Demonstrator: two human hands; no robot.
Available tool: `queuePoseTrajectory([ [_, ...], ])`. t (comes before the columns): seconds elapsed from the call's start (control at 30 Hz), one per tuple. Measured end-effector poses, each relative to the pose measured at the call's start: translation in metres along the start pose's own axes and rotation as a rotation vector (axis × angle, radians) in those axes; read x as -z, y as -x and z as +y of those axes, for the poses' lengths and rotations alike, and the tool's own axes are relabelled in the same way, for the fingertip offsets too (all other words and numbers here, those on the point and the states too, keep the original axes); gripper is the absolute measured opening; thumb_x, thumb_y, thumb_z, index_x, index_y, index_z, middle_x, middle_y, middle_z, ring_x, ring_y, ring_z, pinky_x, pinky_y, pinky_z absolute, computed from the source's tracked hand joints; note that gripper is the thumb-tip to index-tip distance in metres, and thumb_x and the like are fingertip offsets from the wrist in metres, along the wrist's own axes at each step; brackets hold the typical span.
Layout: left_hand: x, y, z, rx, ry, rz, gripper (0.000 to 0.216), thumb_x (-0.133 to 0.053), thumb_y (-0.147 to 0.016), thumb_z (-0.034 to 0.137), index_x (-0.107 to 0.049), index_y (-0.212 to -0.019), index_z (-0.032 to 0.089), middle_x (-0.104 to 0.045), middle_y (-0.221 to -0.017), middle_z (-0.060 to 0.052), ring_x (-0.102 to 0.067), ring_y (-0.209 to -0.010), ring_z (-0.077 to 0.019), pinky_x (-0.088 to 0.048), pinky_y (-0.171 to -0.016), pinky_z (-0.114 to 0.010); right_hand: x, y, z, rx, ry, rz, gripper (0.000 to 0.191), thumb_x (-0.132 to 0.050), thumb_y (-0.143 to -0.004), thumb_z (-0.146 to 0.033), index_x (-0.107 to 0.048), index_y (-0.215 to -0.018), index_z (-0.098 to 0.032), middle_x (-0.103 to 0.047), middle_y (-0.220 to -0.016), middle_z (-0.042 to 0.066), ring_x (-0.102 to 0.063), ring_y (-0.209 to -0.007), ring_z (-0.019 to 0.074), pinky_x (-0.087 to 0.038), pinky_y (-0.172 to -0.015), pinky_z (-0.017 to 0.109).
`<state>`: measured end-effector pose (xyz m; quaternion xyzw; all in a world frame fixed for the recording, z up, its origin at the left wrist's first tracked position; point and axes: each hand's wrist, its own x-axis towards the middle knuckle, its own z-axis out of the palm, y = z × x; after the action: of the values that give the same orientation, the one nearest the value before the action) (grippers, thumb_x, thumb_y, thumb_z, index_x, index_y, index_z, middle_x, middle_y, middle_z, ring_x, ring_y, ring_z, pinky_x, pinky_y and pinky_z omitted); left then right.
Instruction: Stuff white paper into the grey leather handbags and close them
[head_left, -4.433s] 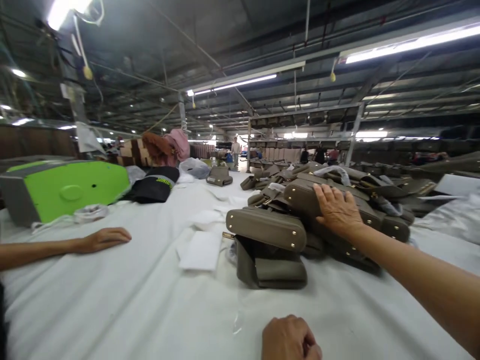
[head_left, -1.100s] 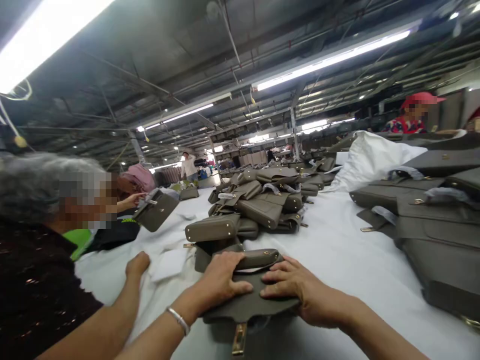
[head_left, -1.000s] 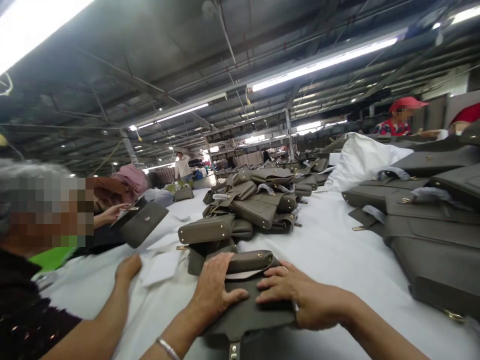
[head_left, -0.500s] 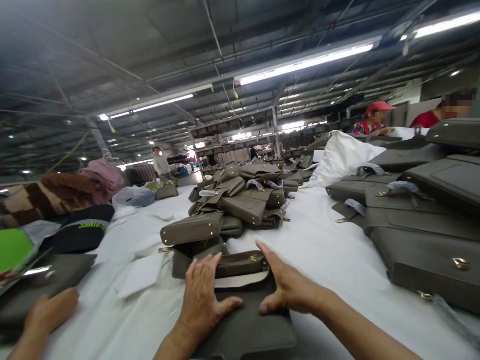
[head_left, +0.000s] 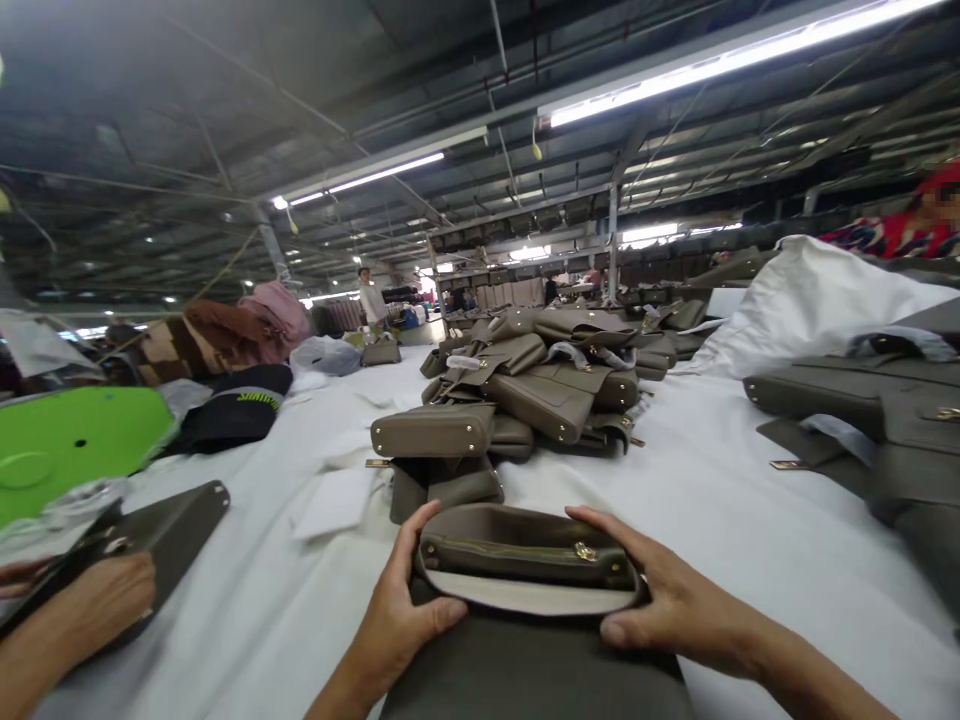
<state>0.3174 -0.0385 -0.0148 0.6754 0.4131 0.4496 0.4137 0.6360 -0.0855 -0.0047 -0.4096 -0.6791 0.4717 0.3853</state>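
An olive-brown handbag [head_left: 532, 665] stands in front of me with its mouth spread wide. Inside it show a pale lining edge and a zipped pocket with a gold zip pull [head_left: 585, 551]. My left hand [head_left: 409, 600] grips the left side of the opening, thumb on the front and fingers behind. On the opposite side my right hand [head_left: 652, 590] holds the rim the same way. The bag's lower part runs out of the picture. Just beyond it, several similar bags [head_left: 536, 400] lie heaped.
White cloth [head_left: 720, 520] covers the table. More bags [head_left: 900, 420] are stacked at right beside a bunched white sheet [head_left: 810, 300]. At left, a co-worker's hand [head_left: 112, 600] holds another bag [head_left: 187, 530], near a green board [head_left: 82, 440] and black cap [head_left: 240, 410].
Both hands have moved from the bag's front and rim to the two sides of its opening, which is now wider. The view has turned left. The co-worker's bag has tilted.
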Motion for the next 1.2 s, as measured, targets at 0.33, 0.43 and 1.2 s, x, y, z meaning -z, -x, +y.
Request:
queuePoseTrajectory([
  [0.33, 0.005, 0.014, 0.000, 0.077, 0.143, -0.070, 0.111, -0.081, -0.061, 0.049, -0.016, -0.147, 0.026, -0.046, -0.141, -0.009, -0.045, -0.129, -0.0309, -0.035, -0.111, -0.040, -0.008, 0.002, 0.010, -0.142, 0.026, 0.020, 0.112, -0.081, -0.063, -0.048, -0.015, -0.151, -0.030, -0.029, -0.153, 0.008, -0.029, -0.139, 0.0342, -0.031, -0.114, 0.043],
  [0.43, 0.008, 0.016, -0.002, 0.085, 0.093, -0.119, 0.105, -0.081, -0.063, 0.047, -0.020, -0.147, 0.030, -0.039, -0.147, -0.006, -0.040, -0.133, -0.0307, -0.030, -0.115, -0.040, -0.009, 0.000, 0.013, -0.139, 0.050, 0.082, 0.116, -0.081, -0.062, -0.048, -0.010, -0.152, -0.030, -0.029, -0.153, 0.008, -0.028, -0.139, 0.0343, -0.031, -0.114, 0.042],
  [1.2, -0.051, -0.032, 0.099, -0.459, -1.036, -0.165, 0.045, -0.045, -0.091, 0.054, -0.071, -0.082, 0.019, -0.068, -0.085, -0.010, -0.060, -0.088, -0.0269, -0.044, -0.082, -0.042, -0.014, -0.014, 0.043, 0.191, 0.198, 0.317, 0.100, -0.076, -0.068, -0.050, -0.012, -0.141, -0.030, -0.031, -0.148, 0.017, -0.041, -0.131, 0.0338, -0.047, -0.101, 0.046],
])
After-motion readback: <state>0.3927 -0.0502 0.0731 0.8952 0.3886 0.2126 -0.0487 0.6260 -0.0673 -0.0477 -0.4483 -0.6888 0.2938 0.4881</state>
